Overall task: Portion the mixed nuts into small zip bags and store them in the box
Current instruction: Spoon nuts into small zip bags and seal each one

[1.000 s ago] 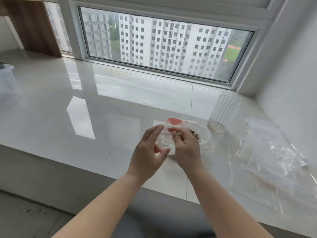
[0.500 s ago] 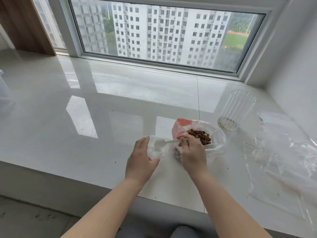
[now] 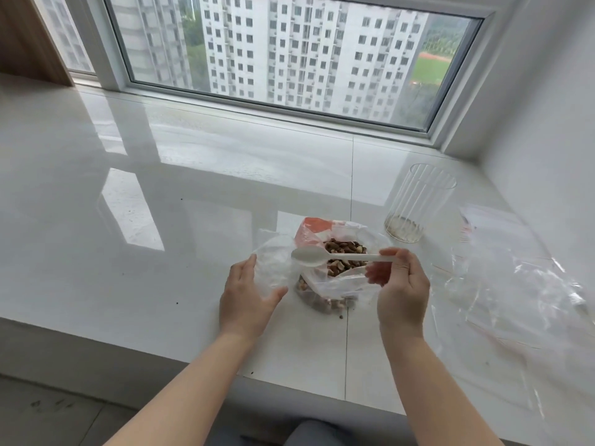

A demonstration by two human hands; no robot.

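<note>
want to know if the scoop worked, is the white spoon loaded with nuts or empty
Empty. The white spoon, pinched by the right hand, shows a bare white bowl above the open bag of nuts.

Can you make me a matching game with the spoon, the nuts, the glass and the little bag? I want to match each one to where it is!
Things:
1. spoon
2. nuts
3. glass
4. little bag

Places:
A. standing on the counter, far right of the nuts
B. held by the left hand
C. pinched by the right hand
D. inside the open big bag

Pairs: 1-C, 2-D, 3-A, 4-B
</note>
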